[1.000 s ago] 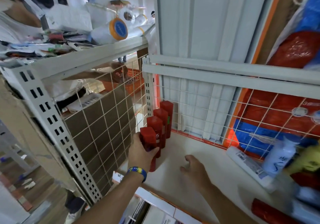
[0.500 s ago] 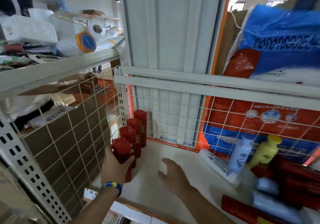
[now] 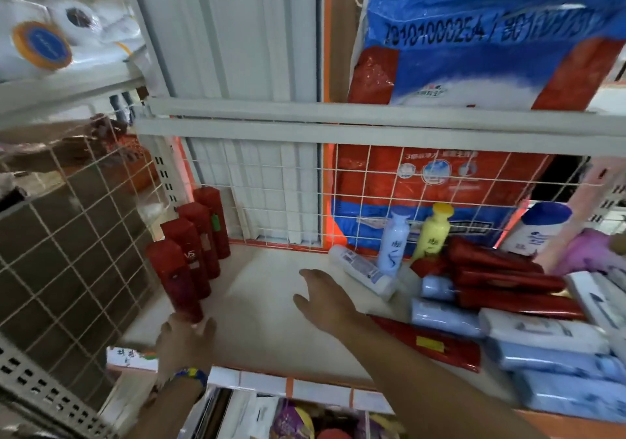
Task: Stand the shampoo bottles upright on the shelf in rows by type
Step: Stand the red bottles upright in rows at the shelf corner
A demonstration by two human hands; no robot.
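Left hand: the left hand (image 3: pixel 184 340) is reaching up from the front edge of the shelf (image 3: pixel 257 306), its fingers loosened and holding nothing. The fingertips are lying at the foot of the front red bottle (image 3: pixel 174 277); blur hides whether they are touching it.
Right hand: the right hand (image 3: pixel 321 298) is stretching out over the bare middle of the shelf, palm down, fingers spread and relaxed, gripping nothing.
Change: half a second ago the left hand was gripping the front red bottle; now it is sitting lower and off the bottle. The right hand is reaching further towards the right side than before.
Upright row: the front red bottle is standing first in a row of four red bottles (image 3: pixel 203 232) along the left wire grid (image 3: pixel 84 252), just above the left hand.
Unsorted bottles: a white bottle (image 3: pixel 364 269) is lying just beyond the right hand's fingertips. Behind it a pale blue bottle (image 3: pixel 393 242) and a yellow bottle (image 3: pixel 433 232) are standing upright. Lying red bottles (image 3: pixel 501 279) and lying pale blue bottles (image 3: pixel 443 316) are piling up to the right, and one red bottle (image 3: pixel 437 345) is lying beside the right forearm.
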